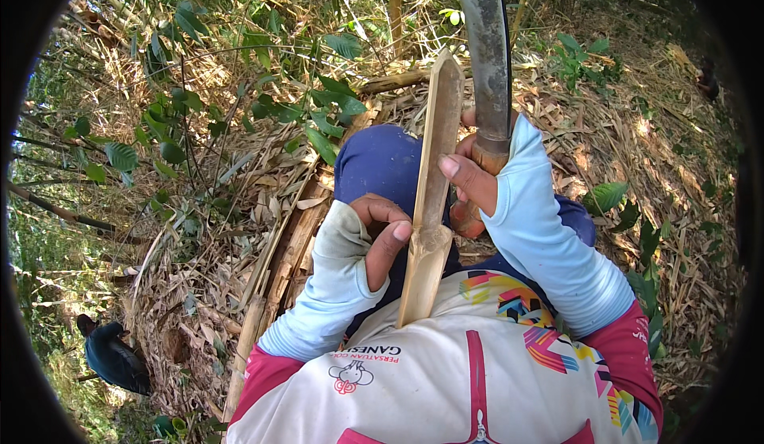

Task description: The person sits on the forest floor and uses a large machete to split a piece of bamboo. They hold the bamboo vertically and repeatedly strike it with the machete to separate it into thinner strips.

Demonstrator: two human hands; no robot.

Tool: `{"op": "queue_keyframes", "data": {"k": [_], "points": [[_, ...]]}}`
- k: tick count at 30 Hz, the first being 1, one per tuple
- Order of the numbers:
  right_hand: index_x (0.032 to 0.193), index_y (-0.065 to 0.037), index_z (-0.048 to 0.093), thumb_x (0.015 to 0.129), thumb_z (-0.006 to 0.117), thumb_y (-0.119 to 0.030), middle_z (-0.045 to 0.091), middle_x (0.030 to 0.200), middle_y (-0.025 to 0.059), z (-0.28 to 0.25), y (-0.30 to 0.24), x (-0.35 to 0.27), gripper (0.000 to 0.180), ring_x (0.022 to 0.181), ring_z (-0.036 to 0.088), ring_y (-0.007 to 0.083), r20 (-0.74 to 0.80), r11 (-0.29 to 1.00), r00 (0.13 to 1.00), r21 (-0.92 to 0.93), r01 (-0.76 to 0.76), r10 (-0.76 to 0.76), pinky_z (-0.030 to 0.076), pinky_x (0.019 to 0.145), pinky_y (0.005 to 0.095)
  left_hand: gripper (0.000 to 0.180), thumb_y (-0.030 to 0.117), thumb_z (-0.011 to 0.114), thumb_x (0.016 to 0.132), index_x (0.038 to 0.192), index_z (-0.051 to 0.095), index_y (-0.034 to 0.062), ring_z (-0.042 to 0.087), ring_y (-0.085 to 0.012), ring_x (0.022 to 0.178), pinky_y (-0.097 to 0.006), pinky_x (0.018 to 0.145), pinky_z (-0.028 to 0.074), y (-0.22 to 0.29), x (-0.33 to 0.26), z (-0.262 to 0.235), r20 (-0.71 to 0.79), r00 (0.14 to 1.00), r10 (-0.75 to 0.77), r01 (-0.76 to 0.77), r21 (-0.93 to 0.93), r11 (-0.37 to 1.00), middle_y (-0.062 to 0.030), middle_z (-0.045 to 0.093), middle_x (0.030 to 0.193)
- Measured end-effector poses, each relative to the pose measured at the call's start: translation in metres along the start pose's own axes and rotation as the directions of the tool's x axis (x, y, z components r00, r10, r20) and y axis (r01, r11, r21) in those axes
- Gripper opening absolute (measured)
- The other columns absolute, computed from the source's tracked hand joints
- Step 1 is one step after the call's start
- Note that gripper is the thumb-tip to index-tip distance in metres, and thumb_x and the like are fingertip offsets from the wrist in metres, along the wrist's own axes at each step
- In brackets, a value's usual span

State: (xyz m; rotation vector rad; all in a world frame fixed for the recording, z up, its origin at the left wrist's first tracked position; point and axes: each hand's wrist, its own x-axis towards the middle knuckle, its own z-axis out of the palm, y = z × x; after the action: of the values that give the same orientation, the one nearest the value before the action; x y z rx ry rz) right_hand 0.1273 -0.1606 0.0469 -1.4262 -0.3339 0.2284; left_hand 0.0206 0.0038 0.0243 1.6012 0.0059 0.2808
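A split piece of bamboo (440, 146), pointed at its far end and with a node low down, stands almost upright in front of my chest, its lower end against my shirt. My left hand (383, 233), in a pale blue fingerless sleeve, pinches its left edge by the node. My right hand (475, 175) grips the wooden handle of a machete (487, 54), whose dark blade points away and runs out of view at the top. The thumb of that hand also presses on the bamboo's right edge. Some of the right fingers are hidden behind the handle.
My knees in blue trousers (374, 169) are bent under the bamboo. Long split bamboo poles (278, 285) lie at my left on dry leaves (191, 309). Green leafy plants (171, 118) grow at the far left. A person in dark clothing (115, 356) is at the lower left.
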Motion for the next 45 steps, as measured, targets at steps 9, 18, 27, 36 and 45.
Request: {"op": "queue_keyframes", "data": {"k": [9, 18, 27, 36, 45], "points": [[0.122, -0.005, 0.043, 0.083, 0.076, -0.012, 0.059, 0.079, 0.0015, -0.001, 0.006, -0.001, 0.051, 0.047, 0.050, 0.0069, 0.002, 0.999, 1.000, -0.021, 0.027, -0.027, 0.039, 0.037, 0.0241, 0.011, 0.012, 0.055, 0.099, 0.093, 0.054, 0.0031, 0.048, -0.0075, 0.074, -0.022, 0.071, 0.042, 0.001, -0.001, -0.003, 0.101, 0.990, -0.100, 0.093, 0.067, 0.993, -0.0003, 0.053, 0.083], [0.122, -0.004, 0.047, 0.081, 0.078, -0.017, 0.059, 0.081, 0.0011, -0.010, 0.009, 0.005, 0.053, 0.061, 0.054, 0.0063, 0.023, 0.998, 1.000, 0.055, -0.009, 0.008, 0.047, 0.052, 0.0222, 0.022, 0.019, 0.054, 0.099, 0.090, 0.055, -0.0010, 0.057, -0.0174, 0.075, -0.030, 0.073, 0.048, -0.010, 0.005, -0.014, -0.086, 0.996, -0.027, 0.014, -0.148, 0.989, -0.0095, 0.058, 0.085], [0.126, 0.000, 0.046, 0.082, 0.078, -0.014, 0.062, 0.084, 0.0040, -0.013, 0.004, 0.008, 0.055, 0.061, 0.056, 0.0076, 0.065, 0.997, 0.998, 0.073, 0.012, -0.016, 0.047, 0.051, 0.0220, 0.061, 0.038, 0.054, 0.099, 0.138, 0.037, -0.0054, 0.057, -0.0167, 0.104, -0.031, 0.094, 0.046, -0.004, -0.011, 0.003, 0.314, 0.936, -0.159, 0.260, -0.312, 0.914, -0.0134, 0.058, 0.119], [0.120, -0.002, 0.036, 0.085, 0.077, -0.027, 0.061, 0.082, 0.0082, -0.047, -0.004, -0.013, 0.059, 0.055, 0.056, 0.0089, 0.003, 0.985, 0.988, 0.071, 0.155, -0.156, 0.048, 0.049, 0.0216, 0.053, 0.045, 0.045, 0.101, 0.125, 0.043, -0.0014, 0.056, -0.0119, 0.075, -0.028, 0.067, 0.048, -0.023, -0.015, 0.024, 0.485, 0.839, -0.248, 0.462, -0.394, 0.794, -0.0061, 0.055, 0.094], [0.103, -0.002, 0.049, 0.095, 0.062, -0.030, 0.057, 0.079, 0.0043, -0.083, -0.013, -0.063, 0.032, 0.061, 0.054, 0.0068, 0.106, 0.952, 0.985, -0.291, -0.097, 0.133, 0.044, 0.051, 0.0216, 0.057, 0.037, 0.057, 0.097, 0.134, 0.039, -0.0018, 0.049, -0.0103, 0.075, -0.027, 0.072, 0.043, -0.029, -0.009, 0.022, 0.518, 0.807, -0.284, 0.470, -0.271, 0.840, -0.0038, 0.054, 0.090]]}}
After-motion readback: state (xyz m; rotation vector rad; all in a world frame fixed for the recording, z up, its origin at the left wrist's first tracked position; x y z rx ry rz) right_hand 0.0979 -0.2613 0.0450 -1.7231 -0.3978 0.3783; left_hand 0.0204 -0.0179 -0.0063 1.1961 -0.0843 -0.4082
